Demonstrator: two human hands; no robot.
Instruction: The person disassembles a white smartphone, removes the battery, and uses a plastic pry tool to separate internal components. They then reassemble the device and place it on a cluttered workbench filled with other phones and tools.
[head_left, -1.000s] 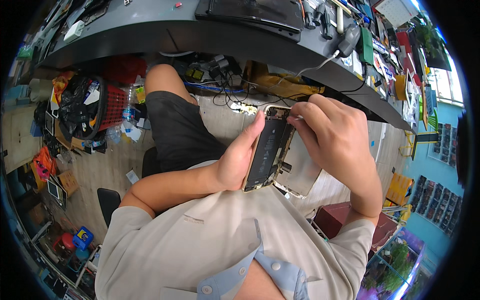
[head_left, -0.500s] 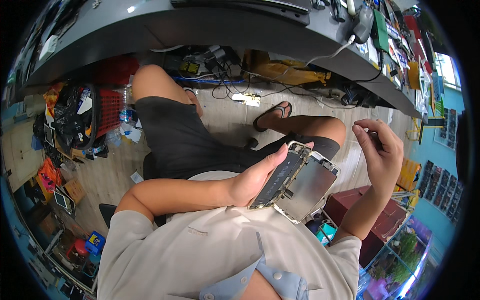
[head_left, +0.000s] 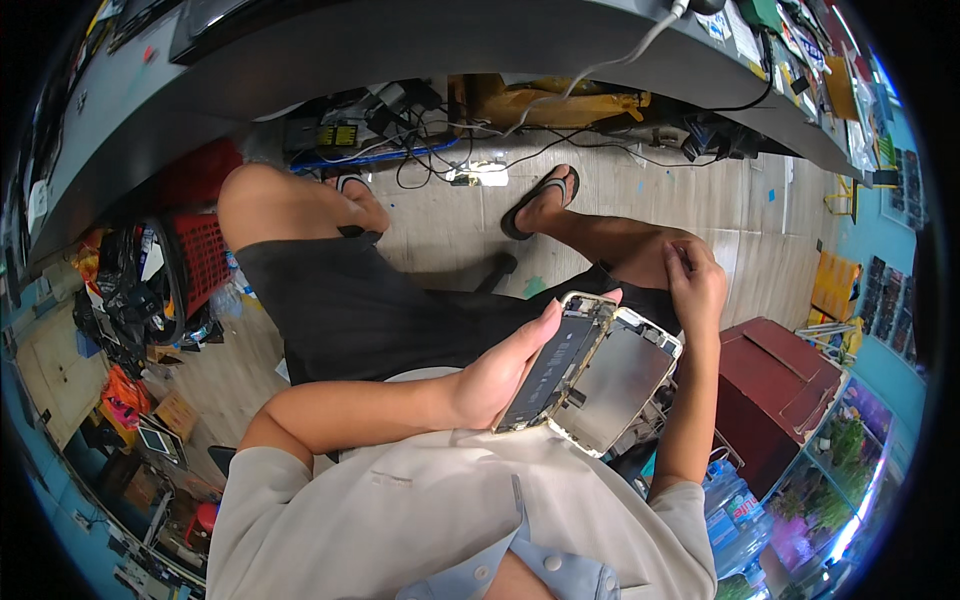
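Note:
My left hand (head_left: 492, 384) is closed round an opened smartphone (head_left: 556, 368), held tilted in front of my shirt. The thumb lies along the frame, and a black battery and small inner parts show in the body. The phone's detached-looking screen half (head_left: 622, 372) lies folded out to the right, its silvery metal back facing up; a short dark flex strip is by the seam between the halves. My right hand (head_left: 697, 284) is beside my right knee, apart from the phone. Its thumb and fingers are pinched together; whatever may be between them cannot be made out.
A dark grey desk (head_left: 400, 50) curves across the far side, with cables (head_left: 440, 150) hanging beneath it. A red basket (head_left: 203, 248) with black bags stands left. On the right are a dark red box (head_left: 775, 375) and a large blue water bottle (head_left: 735, 515).
My right hand has come down and inward from the raised spot at the right to beside my right knee. The left hand keeps its hold on the phone; the whole view has shifted slightly.

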